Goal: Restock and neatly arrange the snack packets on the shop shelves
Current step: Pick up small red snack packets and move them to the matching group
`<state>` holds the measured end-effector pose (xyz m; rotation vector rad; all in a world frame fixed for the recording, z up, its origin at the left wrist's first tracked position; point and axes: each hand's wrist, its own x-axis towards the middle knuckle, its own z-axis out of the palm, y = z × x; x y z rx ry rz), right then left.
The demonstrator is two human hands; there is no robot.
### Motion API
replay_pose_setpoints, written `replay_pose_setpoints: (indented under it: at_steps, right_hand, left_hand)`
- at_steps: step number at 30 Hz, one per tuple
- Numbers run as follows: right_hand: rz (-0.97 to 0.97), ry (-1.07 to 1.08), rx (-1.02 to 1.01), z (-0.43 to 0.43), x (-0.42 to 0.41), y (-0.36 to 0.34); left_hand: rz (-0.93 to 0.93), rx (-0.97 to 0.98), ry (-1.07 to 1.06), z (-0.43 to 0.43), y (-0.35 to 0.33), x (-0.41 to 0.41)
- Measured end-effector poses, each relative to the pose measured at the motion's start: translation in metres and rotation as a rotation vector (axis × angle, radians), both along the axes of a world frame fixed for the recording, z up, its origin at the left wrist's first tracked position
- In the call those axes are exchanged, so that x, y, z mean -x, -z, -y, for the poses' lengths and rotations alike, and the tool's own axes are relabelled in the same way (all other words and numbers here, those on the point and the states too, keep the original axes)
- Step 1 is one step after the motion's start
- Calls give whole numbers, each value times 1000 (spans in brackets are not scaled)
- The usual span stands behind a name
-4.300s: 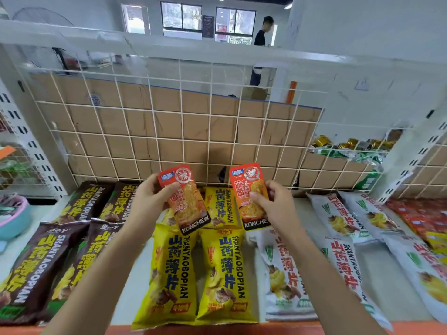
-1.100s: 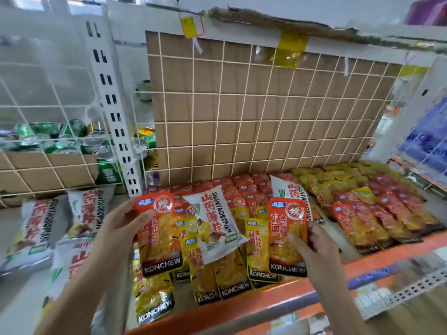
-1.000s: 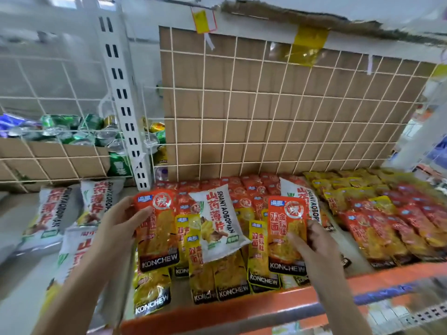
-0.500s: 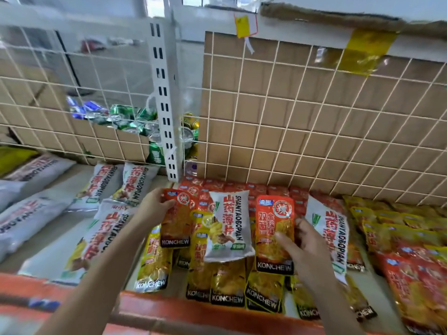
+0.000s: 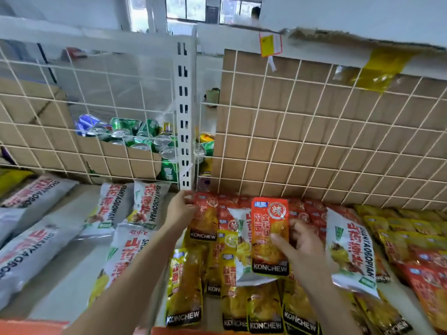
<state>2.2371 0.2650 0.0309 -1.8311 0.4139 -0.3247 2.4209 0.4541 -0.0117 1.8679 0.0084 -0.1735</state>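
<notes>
Right-hand packet: a red Konchew sachet, down and to the right of the white slotted upright. It is lifted off the stock with its face to us. Its long axis runs from the shelf front toward the wire back, printed brand end nearest us. The right hand pinches it along the right edge, thumb on the face and fingers behind. Left-hand packet: same kind and same axis, just right of the upright's foot and low against the red row. The left hand holds its upper left edge; we cannot tell whether it is fully set down. The red row lies directly beyond the top end of the right-hand packet, toward the back and right of the upright. We judge the coming move to be a short slide forward and down along the packet's own axis, with no turn needed. The right hand is the nearer one for that slot. A stray white packet lies under the right-hand packet across the yellow packets. Its like, the white packets, lie left of the upright.
</notes>
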Motion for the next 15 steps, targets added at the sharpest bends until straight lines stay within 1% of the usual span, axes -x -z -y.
replay_pose_setpoints:
  at_steps: [5, 8, 12, 15]
  right_hand:
    - [-27, 28, 39, -17, -19, -1]
    - [-65, 44, 141, -28, -40, -1]
    - [-74, -42, 235, -55, -77, -6]
    - [-167, -63, 408, -77, -107, -2]
  left_hand:
    - [28, -33, 95, -2, 9, -5]
    - [36, -16, 120, -6, 8, -5]
    - [66, 35, 130, -16, 5, -3]
    - [95, 72, 149, -24, 0, 1]
